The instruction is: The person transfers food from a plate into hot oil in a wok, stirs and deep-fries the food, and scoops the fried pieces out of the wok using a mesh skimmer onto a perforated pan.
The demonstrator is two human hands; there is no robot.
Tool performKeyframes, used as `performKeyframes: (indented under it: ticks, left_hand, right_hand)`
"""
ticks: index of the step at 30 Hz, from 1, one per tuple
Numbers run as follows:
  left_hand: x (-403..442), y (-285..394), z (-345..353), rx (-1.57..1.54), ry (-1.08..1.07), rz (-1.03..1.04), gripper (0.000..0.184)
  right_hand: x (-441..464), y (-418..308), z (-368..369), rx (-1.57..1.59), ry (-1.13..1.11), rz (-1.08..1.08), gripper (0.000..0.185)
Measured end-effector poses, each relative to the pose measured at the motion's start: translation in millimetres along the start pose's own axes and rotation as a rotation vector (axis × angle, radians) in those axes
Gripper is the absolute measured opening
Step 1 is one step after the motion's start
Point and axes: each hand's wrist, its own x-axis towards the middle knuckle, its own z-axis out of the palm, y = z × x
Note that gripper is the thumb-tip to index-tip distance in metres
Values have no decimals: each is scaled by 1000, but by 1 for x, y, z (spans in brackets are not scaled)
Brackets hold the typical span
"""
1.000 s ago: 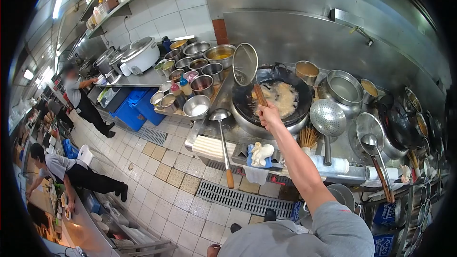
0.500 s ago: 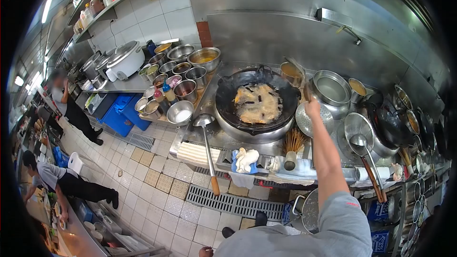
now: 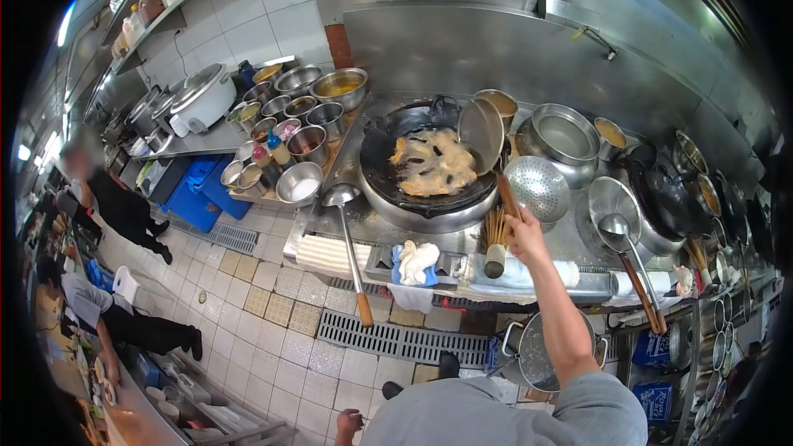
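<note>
My right hand [image 3: 526, 236] is wrapped round the wooden handle of a wire strainer [image 3: 481, 134]. The strainer's round mesh is tilted over the right side of a black wok [image 3: 382, 142]. Pale golden food [image 3: 434, 167] floats in bubbling oil in the wok. Just left of my right hand stands a metal cup [image 3: 495, 260] with a bamboo brush in it. A perforated ladle [image 3: 536, 188] lies right of the wok. My left hand [image 3: 349, 422] hangs low beside my body, fingers curled, and whether it holds anything is hidden.
Several metal bowls and a white bowl [image 3: 299, 183] stand left of the wok. A long ladle [image 3: 353, 268] juts over the counter's front edge. More pans and a strainer [image 3: 614, 206] are at the right. Two people [image 3: 124, 198] [image 3: 124, 314] stand at the far left.
The strainer went from above the wok to its right, then back over the wok's right side. My right hand has come lower and nearer. The person at the upper left has shifted.
</note>
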Motion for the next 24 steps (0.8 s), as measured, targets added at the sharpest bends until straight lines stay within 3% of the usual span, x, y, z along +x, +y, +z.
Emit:
performKeyframes:
  ticks: [1,2,4,7,9,14,16,17,21,24]
  left_hand:
    - [0,5,-1,-35,39,-64,24]
    - [-1,8,-3,-69,77,-128,23]
    - [-6,14,-4,-62,76,-119,24]
    - [-11,15,-3,-42,74,-92,25]
    - [-17,6,-1,37,29,48,22]
    - [12,-79,11,147,64,147,22]
    - [23,-100,10,198,79,193,23]
    - [22,-100,11,-102,13,-115,25]
    - [24,-103,8,179,55,97,27]
    - [27,-104,9,196,48,128,28]
  right_hand:
    - [-17,-9,10,244,-76,241,14]
    - [-25,-9,21,337,-75,305,5]
    - [-26,4,32,541,-126,435,6]
    - [-16,12,49,725,-203,573,9]
    - [-8,15,60,783,-255,630,9]
    - [19,6,74,881,-414,802,11]
    - [22,2,76,858,-434,766,12]
    - [20,-4,76,781,-436,721,12]
    - [-17,-46,80,462,-420,484,10]
    - [-26,-54,78,236,-412,315,26]
